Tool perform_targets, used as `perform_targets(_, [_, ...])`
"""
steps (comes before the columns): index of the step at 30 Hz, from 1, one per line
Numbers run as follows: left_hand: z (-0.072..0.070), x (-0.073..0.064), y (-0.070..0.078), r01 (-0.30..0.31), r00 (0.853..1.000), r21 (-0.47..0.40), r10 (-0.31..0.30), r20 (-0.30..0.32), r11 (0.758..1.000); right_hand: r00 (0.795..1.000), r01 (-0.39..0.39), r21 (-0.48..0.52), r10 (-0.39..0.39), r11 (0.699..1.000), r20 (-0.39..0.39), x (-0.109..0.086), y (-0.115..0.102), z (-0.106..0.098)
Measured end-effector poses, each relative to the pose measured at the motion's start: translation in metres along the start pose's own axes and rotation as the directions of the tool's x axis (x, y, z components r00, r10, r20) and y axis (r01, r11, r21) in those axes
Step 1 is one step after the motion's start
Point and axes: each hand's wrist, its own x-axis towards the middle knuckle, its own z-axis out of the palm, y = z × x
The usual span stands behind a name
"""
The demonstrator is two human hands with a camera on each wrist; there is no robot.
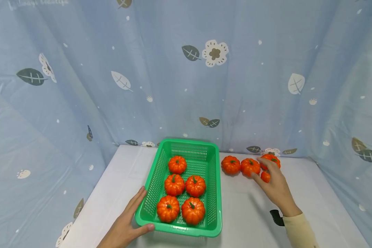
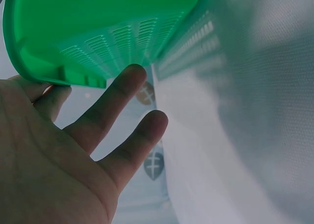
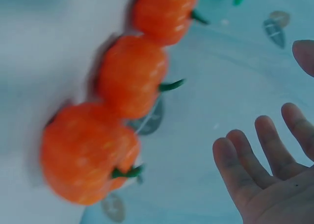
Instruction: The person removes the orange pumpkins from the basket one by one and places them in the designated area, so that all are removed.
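Observation:
A green plastic basket with slotted walls holds several small orange pumpkins, among them a front right pumpkin. At its near left corner is my left hand, with fingers extended along the outer wall and the thumb at the front rim. In the left wrist view, two fingers of that hand reach out loosely below the basket. My right hand hovers over pumpkins to the right of the basket, fingers spread and holding nothing. Beneath it, a small pumpkin is partly hidden.
Right of the basket, a pumpkin, another pumpkin and a far right pumpkin stand in a row near the back edge of the white table. A blue patterned curtain hangs behind and at both sides.

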Motion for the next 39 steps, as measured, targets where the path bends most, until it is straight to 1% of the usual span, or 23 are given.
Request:
perform_targets(4, [0.001, 0.0, -0.001, -0.005, 1.0, -0.008, 0.005, 0.0, 1.0, 0.999, -0.027, -0.056, 0.025, 0.998, -0.031, -0.011, 0.015, -0.002])
perform_targets(10, [0.003, 0.0, -0.001, -0.004, 1.0, -0.014, 0.004, 0.0, 1.0, 0.993, -0.116, -0.079, 0.114, 0.99, -0.029, -0.022, 0.031, -0.005])
perform_targets(15, [0.003, 0.0, -0.002, -0.018, 1.0, -0.008, 0.018, -0.006, 1.0, 0.981, -0.192, -0.105, 0.19, 0.976, -0.03, -0.029, 0.041, -0.007])
perform_targets(18, [0.003, 0.0, -0.003, -0.023, 1.0, -0.006, 0.023, -0.011, 1.0, 0.971, -0.239, -0.118, 0.239, 0.964, -0.011, -0.03, 0.048, -0.008])
perform_targets(19, [0.003, 0.0, -0.003, -0.022, 1.0, -0.007, 0.022, -0.011, 1.0, 0.964, -0.263, -0.123, 0.265, 0.957, 0.001, -0.029, 0.05, -0.008])
perform_targets(21, [0.002, 0.0, -0.003, -0.022, 1.0, -0.011, 0.022, -0.01, 1.0, 0.942, -0.328, -0.136, 0.335, 0.935, 0.034, -0.028, 0.054, -0.007])
perform_targets(23, [0.002, 0.0, -0.003, -0.022, 1.0, -0.015, 0.021, -0.011, 1.0, 0.908, -0.398, -0.156, 0.413, 0.904, 0.074, -0.025, 0.058, -0.006])
perform_targets(25, [0.002, 0.0, -0.003, -0.024, 1.0, -0.022, 0.024, -0.01, 0.999, 0.865, -0.467, -0.175, 0.489, 0.867, 0.111, -0.022, 0.061, -0.005])
perform_targets(26, [0.002, 0.0, -0.003, -0.025, 1.0, -0.023, 0.025, -0.009, 0.999, 0.847, -0.493, -0.18, 0.516, 0.851, 0.123, -0.02, 0.064, -0.005])
perform_targets(27, [0.003, 0.0, -0.003, -0.027, 1.0, -0.023, 0.026, -0.009, 0.999, 0.833, -0.511, -0.184, 0.536, 0.84, 0.134, -0.019, 0.065, -0.004])
perform_targets(28, [0.003, 0.0, -0.004, -0.026, 1.0, -0.023, 0.026, -0.01, 0.999, 0.824, -0.522, -0.188, 0.549, 0.832, 0.141, -0.018, 0.067, -0.004])
perform_targets(30, [0.003, 0.0, -0.004, -0.026, 1.0, -0.021, 0.025, -0.01, 0.999, 0.814, -0.536, -0.188, 0.563, 0.823, 0.144, -0.017, 0.07, -0.003])
perform_targets(35, [0.003, 0.0, -0.004, -0.017, 1.0, -0.023, 0.016, -0.006, 1.0, 0.819, -0.534, -0.18, 0.558, 0.826, 0.132, -0.016, 0.076, -0.001])
perform_targets(38, [0.003, 0.001, -0.003, 0.0, 1.0, -0.031, 0.0, 0.002, 1.0, 0.811, -0.547, -0.171, 0.57, 0.82, 0.136, -0.015, 0.078, 0.0])
perform_targets(39, [0.003, 0.001, -0.003, 0.003, 1.0, -0.034, -0.002, 0.005, 0.999, 0.804, -0.556, -0.167, 0.578, 0.814, 0.139, -0.015, 0.078, 0.0])
